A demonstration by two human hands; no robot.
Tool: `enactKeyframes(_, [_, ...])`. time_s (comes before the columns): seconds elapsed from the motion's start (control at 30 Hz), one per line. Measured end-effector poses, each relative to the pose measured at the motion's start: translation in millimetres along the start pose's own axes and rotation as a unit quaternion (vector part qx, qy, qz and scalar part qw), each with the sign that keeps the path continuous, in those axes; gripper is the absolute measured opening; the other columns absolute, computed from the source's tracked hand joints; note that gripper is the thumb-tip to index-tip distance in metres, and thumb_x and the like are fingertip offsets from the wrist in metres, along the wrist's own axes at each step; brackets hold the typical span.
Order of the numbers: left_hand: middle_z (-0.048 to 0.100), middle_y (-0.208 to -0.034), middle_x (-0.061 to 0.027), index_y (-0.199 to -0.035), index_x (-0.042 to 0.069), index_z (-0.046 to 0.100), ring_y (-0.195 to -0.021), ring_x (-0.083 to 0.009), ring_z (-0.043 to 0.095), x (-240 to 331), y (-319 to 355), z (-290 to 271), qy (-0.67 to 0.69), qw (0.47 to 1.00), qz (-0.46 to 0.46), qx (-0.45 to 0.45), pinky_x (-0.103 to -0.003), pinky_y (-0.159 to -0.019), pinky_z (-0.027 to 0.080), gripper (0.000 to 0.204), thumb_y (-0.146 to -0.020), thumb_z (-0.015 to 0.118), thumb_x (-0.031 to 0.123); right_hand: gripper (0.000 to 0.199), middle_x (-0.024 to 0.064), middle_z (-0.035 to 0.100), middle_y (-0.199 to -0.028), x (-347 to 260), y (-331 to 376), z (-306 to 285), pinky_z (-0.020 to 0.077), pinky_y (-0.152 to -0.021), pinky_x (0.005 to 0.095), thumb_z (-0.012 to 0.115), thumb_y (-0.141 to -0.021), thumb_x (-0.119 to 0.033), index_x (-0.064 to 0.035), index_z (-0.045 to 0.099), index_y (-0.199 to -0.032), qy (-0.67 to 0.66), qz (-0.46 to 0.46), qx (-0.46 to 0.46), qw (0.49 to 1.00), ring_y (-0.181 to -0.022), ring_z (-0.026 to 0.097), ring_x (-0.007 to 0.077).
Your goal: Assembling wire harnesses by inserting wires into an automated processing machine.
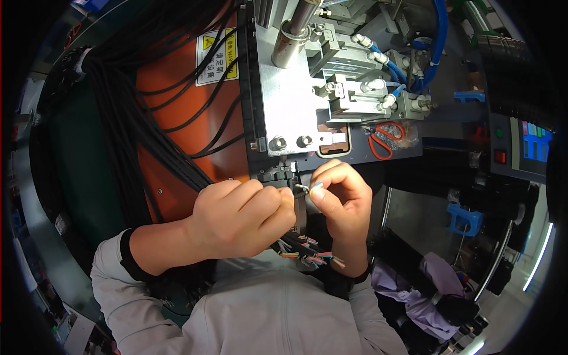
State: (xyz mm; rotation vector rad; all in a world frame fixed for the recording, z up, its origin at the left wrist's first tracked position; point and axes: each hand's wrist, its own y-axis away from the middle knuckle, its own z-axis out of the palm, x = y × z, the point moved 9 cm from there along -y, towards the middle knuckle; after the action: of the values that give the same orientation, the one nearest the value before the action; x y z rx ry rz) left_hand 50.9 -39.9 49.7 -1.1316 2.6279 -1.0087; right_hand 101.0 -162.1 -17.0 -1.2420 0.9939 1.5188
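My left hand [245, 216] is closed with its back toward me, thumb and fingers pressed together at the end of a cable; most of what it grips is hidden. From its fingertips, thin wires [302, 187] of whitish and blue colour reach across to my right hand [345, 198]. That hand pinches them between thumb and forefinger. Beneath my hands lies a bunch of black cables with stripped, coloured wire ends [305, 251], red, yellow, white and blue-green among them. Just beyond my fingers is a small dark metal fixture [277, 175] on the machine.
A metal press block [288, 106] with pneumatic cylinders and blue hoses stands ahead. Black cables [165, 142] run over an orange panel [189, 118] at left. Red-handled scissors [387, 139] and a phone-shaped object [335, 148] lie ahead right. A control screen [535, 142] is far right.
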Motion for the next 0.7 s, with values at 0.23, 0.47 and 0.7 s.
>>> enactKeyframes(0.23, [0.046,-0.067,0.0013,-0.097,0.006,0.069,-0.052,-0.0098,0.044,-2,0,9,-0.003,0.999,-0.029,-0.019,-0.024,-0.044,0.031,0.029,-0.068,0.067,0.007,0.010,0.0080,0.061,-0.074,-14,-4,-3,0.0435,-0.065,0.0283,0.068,-0.073,0.004,-0.0001,0.059,-0.075,0.246,-0.175,0.055,0.952,-0.068,0.055,0.0196])
enactKeyframes(0.47, [0.040,-0.067,0.0007,-0.101,0.008,0.070,-0.053,-0.0110,0.042,-9,-4,22,-0.050,0.992,-0.081,-0.078,-0.025,-0.043,0.029,0.028,-0.073,0.066,0.008,0.008,0.0067,0.060,-0.070,-13,-11,5,0.0437,-0.064,0.0282,0.066,-0.072,0.006,0.0007,0.061,-0.074,0.360,-0.197,0.055,0.910,-0.066,0.054,0.0186])
enactKeyframes(0.7, [0.043,-0.070,0.0002,-0.103,0.007,0.070,-0.055,-0.0110,0.046,-10,-3,25,-0.074,0.985,-0.100,-0.123,-0.025,-0.044,0.032,0.030,-0.073,0.066,0.009,0.009,0.0065,0.057,-0.067,-6,-12,6,0.0416,-0.062,0.0297,0.065,-0.071,0.005,0.0003,0.057,-0.071,0.355,-0.222,0.061,0.906,-0.063,0.052,0.0186])
